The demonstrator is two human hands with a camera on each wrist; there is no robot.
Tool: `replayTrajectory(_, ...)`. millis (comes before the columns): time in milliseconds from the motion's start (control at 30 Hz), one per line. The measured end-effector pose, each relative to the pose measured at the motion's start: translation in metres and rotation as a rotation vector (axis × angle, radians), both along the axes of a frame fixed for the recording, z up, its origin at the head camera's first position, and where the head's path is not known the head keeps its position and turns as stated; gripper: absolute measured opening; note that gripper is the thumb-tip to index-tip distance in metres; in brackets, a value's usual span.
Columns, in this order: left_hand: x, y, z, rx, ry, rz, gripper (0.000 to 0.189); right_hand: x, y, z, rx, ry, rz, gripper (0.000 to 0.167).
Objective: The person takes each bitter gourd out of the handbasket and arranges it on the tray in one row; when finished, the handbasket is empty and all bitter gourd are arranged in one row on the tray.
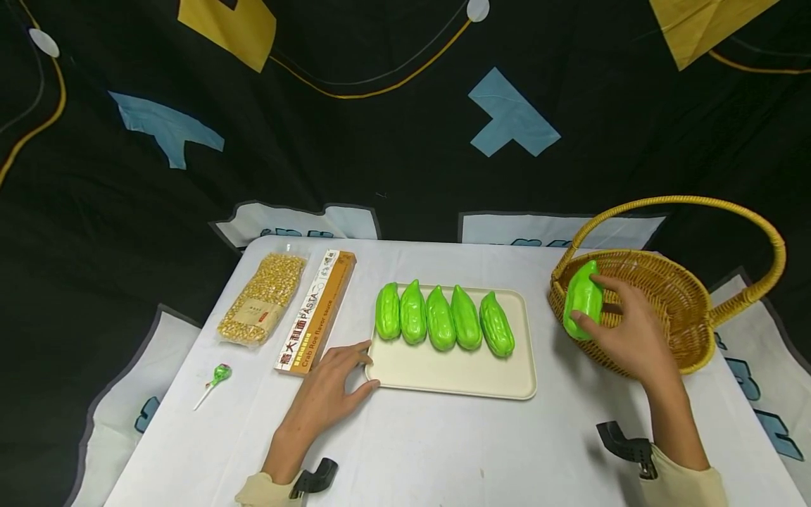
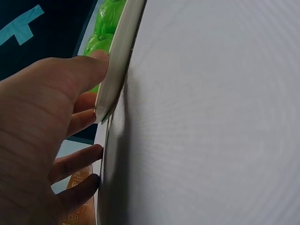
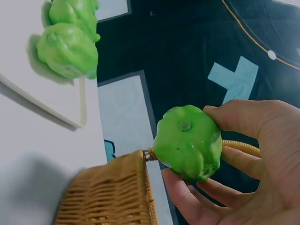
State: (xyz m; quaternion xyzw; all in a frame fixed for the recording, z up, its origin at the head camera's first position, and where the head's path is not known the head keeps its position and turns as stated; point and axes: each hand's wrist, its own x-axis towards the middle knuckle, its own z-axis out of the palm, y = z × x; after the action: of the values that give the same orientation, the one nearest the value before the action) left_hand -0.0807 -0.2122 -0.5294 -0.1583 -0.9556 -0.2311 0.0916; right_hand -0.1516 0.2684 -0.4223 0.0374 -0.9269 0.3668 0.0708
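My right hand [image 1: 627,331] grips a glossy green bitter melon [image 1: 583,299] between thumb and fingers, above the left part of a wicker basket [image 1: 681,310]. In the right wrist view, the stem end of this bitter melon [image 3: 185,136] faces the camera, and the basket's woven side [image 3: 108,197] lies below it. Several more bitter melons [image 1: 440,320] lie in a row on a cream rectangular tray [image 1: 443,370]. At the tray's near left corner, my left hand [image 1: 326,391] touches the rim with thumb and fingers spread. The left wrist view shows the thumb [image 2: 91,70] against the tray's edge [image 2: 115,70].
Left of the tray lie a pasta box [image 1: 317,310], a clear bag of yellow kernels [image 1: 262,299] and a green-wrapped lollipop [image 1: 218,377]. The basket's tall handle [image 1: 684,201] arches over its opening. A dark printed cloth [image 1: 412,162] hangs behind the white table [image 1: 443,451].
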Motion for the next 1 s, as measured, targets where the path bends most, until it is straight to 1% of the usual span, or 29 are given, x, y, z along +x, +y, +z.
replayTrajectory(300,0.000,0.000,-0.001,-0.005,0.002,-0.002,0.036,0.004,-0.012,-0.005,-0.001,0.027,0.014,0.075)
replayTrajectory(567,-0.001,0.000,-0.001,-0.001,0.001,-0.002,0.036,0.006,-0.019,-0.008,-0.010,0.021,0.040,0.075)
replayTrajectory(900,0.000,0.000,-0.001,0.001,-0.007,0.003,0.036,0.010,-0.030,-0.019,-0.001,0.052,0.091,0.074)
replayTrajectory(1000,0.000,0.000,0.000,0.001,-0.008,0.003,0.036,0.010,-0.034,-0.022,0.009,0.046,0.102,0.074)
